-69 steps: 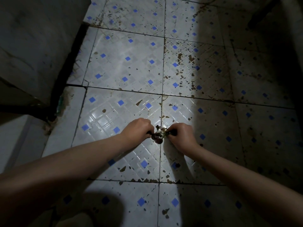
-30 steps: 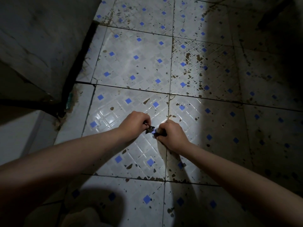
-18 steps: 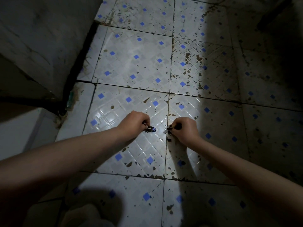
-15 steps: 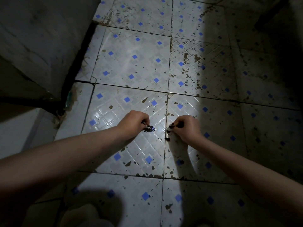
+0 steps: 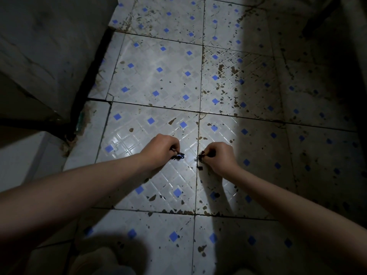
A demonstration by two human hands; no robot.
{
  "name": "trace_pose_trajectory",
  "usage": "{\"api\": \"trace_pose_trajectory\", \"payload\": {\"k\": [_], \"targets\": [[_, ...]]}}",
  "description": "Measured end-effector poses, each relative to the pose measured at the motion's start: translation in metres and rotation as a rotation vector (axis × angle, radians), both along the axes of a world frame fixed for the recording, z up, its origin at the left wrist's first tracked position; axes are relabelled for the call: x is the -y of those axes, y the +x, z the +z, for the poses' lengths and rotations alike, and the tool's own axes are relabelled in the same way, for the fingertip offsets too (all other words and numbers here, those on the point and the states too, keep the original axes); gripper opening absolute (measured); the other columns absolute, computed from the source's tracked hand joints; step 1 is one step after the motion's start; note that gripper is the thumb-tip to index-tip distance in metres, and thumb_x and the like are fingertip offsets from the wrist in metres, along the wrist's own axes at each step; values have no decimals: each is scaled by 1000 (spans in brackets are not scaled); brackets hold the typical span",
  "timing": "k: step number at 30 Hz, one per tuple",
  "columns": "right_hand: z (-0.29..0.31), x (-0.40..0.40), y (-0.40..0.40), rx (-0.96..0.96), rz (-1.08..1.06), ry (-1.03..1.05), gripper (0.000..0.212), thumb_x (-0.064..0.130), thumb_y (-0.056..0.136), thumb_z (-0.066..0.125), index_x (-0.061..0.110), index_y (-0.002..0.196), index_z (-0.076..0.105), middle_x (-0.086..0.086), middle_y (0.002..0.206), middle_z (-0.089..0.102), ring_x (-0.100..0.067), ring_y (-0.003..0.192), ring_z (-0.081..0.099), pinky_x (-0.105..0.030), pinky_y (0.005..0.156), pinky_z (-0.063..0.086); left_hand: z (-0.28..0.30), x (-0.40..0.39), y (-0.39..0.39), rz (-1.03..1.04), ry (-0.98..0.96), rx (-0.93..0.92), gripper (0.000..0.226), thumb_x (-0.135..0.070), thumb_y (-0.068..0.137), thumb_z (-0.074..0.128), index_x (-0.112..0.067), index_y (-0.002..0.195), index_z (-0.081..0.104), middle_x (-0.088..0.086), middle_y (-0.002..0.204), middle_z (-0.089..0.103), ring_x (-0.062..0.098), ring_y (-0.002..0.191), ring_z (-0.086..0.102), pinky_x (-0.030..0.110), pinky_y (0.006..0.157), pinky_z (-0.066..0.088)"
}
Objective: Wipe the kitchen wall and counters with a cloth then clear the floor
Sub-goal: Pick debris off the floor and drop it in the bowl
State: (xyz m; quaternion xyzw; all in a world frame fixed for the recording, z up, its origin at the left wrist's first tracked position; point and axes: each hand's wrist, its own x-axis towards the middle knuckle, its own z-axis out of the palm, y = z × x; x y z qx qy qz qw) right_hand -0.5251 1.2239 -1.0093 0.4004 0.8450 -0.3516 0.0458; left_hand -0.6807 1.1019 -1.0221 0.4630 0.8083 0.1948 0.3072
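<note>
A floor (image 5: 158, 76) of white tiles set with small blue squares, spattered with brown stains (image 5: 224, 70), is lit in a bright central band. Left of that band a dark grey wall (image 5: 49, 46) rises; right of it lies deep shadow.

Dark scraps (image 5: 178, 156) — on stained floor (image 5: 158, 80)

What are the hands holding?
Each pinches a small dark scrap at its edge with the fingertips: left hand one, right hand another.
</note>
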Motion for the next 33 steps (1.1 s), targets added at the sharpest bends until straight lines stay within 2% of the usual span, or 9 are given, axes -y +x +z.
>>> {"api": "trace_pose_trajectory", "payload": {"k": [4, 7, 9, 11, 15, 19, 23, 28, 33], "targets": [[-9, 5, 4, 35, 71, 3, 13, 7, 78, 73, 8, 90, 71, -4, 97, 67, -13, 89, 56, -18, 76, 42, -6, 1, 6, -43, -34, 5, 18, -10, 82, 67, -14, 100, 69, 4, 99, 69, 19, 91, 62, 24, 76, 46], [-11, 4, 5, 37, 98, -12, 26, 12, 68, 81, 8, 90, 69, -5, 96, 67, -16, 88, 57, -26, 77, 48, -8, -1, 7, -86, -61, -21, 28, -9, 80, 68, -15, 106, 67, 6, 103, 68, 23, 95, 61, 31, 80, 49], [-11, 5, 5, 61, 132, 11, 38, 18, 62, 85, 8, 93, 66, -4, 95, 64, -17, 86, 55, -31, 77, 49, -8, -3, 6, -106, -63, -34, 26, -10, 80, 69, -14, 106, 67, 7, 102, 67, 23, 95, 60, 30, 79, 48], [-11, 5, 5, 89, 176, 44, 45, 23, 60, 87, 9, 96, 63, -2, 95, 59, -15, 85, 51, -28, 75, 46, -8, -4, 7, -122, -67, -52, 22, -11, 81, 68, -14, 103, 68, 6, 101, 66, 22, 95, 59, 27, 77, 45], [-11, 5, 5, 131, 258, 70, 48, 29, 59, 87, 11, 96, 61, -3, 96, 55, -19, 86, 51, -32, 75, 48, -10, -4, 9, -126, -73, -81, 19, -14, 83, 66, -13, 102, 67, 6, 102, 64, 22, 94, 58, 29, 78, 47], [-13, 8, 4, 135, 293, 119, 34, 25, 71, 79, 10, 95, 61, -5, 95, 58, -20, 88, 54, -31, 76, 48, -12, -2, 11, -146, -74, -117, 15, -14, 86, 60, -11, 100, 64, 7, 103, 60, 23, 94, 56, 32, 80, 47], [-18, 12, 3, 101, 262, 108, 11, 15, 82, 66, 4, 83, 65, -9, 84, 63, -22, 78, 55, -28, 65, 40, -12, 0, 13, -150, -43, -110, 15, -8, 86, 55, -11, 98, 63, 5, 101, 57, 22, 91, 55, 29, 77, 45], [-17, 8, 1, 52, 131, 76, 5, 6, 78, 67, 2, 81, 68, -10, 82, 66, -19, 77, 57, -34, 71, 49, -9, 0, 8, -98, -8, -55, 14, -2, 82, 52, -14, 83, 59, 6, 88, 65, 20, 78, 56, 31, 69, 47], [-5, -2, -2, -16, 13, 42, 4, 6, 77, 73, 9, 79, 70, 2, 78, 64, -9, 74, 55, -12, 63, 45, -5, 2, 0, -33, 52, -15, 11, -1, 81, 56, -10, 84, 63, 3, 81, 64, 18, 74, 57, 29, 68, 47]]}}
